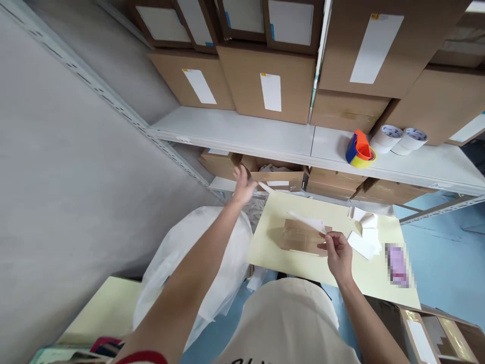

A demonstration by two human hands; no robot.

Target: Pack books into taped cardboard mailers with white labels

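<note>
My left hand [243,185] is stretched forward over an open cardboard box [278,177] under the shelf, fingers spread with a white strip [266,188] sticking out beside them. My right hand [337,251] pinches a white paper slip [308,221] above a small brown cardboard box [299,237] that lies on a pale yellow table [341,273]. A few loose white slips [364,233] lie to the right of that hand.
A white shelf [265,134] holds an orange and blue tape dispenser [359,149] and two tape rolls [401,139]. Labelled cartons [271,83] stack above. A big clear plastic bag [197,263] sits at the left. A grey wall [56,177] fills the left side.
</note>
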